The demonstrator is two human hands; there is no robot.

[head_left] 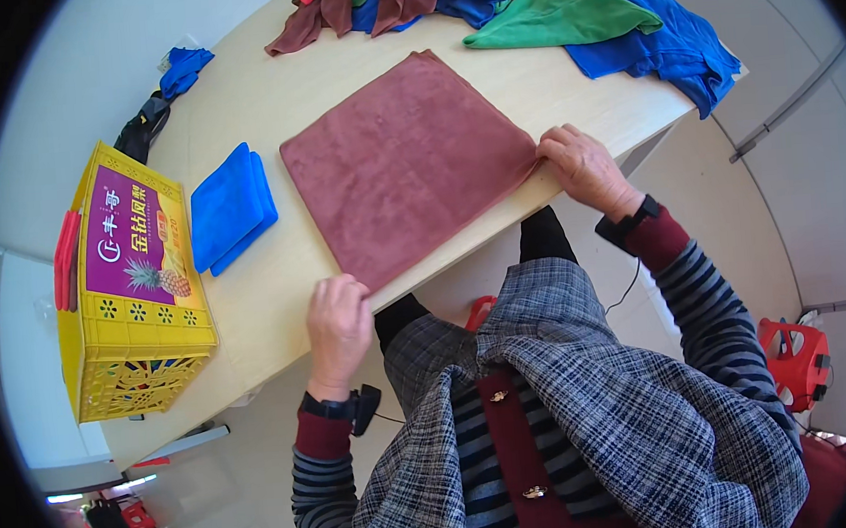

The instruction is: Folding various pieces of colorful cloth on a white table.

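A brown square cloth [411,157] lies spread flat on the pale table, its near edge close to the table's front edge. My left hand [340,327] pinches the cloth's near left corner, fingers closed. At the near right corner, my right hand [585,166] grips the cloth between thumb and fingers. Two folded blue cloths [231,211] lie stacked slightly askew to the left of the brown one.
A yellow plastic crate [136,294] with a purple panel stands at the table's left. Along the far edge is a heap of brown, red and blue cloths [409,0], with a green cloth [562,14] and a large blue cloth [657,37] on the right. The table [250,315] ends just before my lap.
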